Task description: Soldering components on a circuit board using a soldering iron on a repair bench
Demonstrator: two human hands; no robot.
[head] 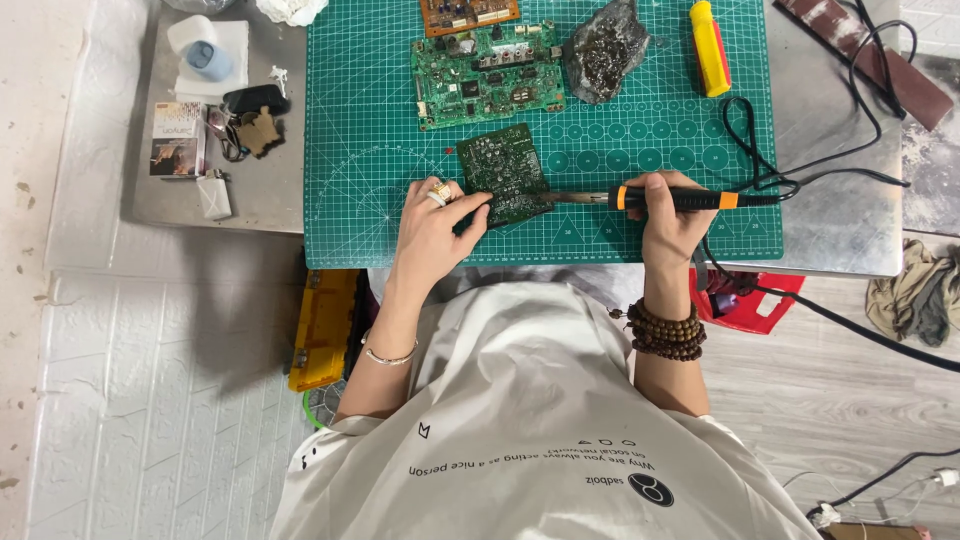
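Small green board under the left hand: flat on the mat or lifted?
Flat. The small green board lies on the cutting mat, left hand pinning its edge.

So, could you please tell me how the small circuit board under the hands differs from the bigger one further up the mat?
The small board is dark green and lies tilted; the big board is lighter green and sits nearly square to the mat. The small board is steadied by the left hand and met by the soldering iron in the right hand; the big board lies untouched. Both rest flat on the mat.
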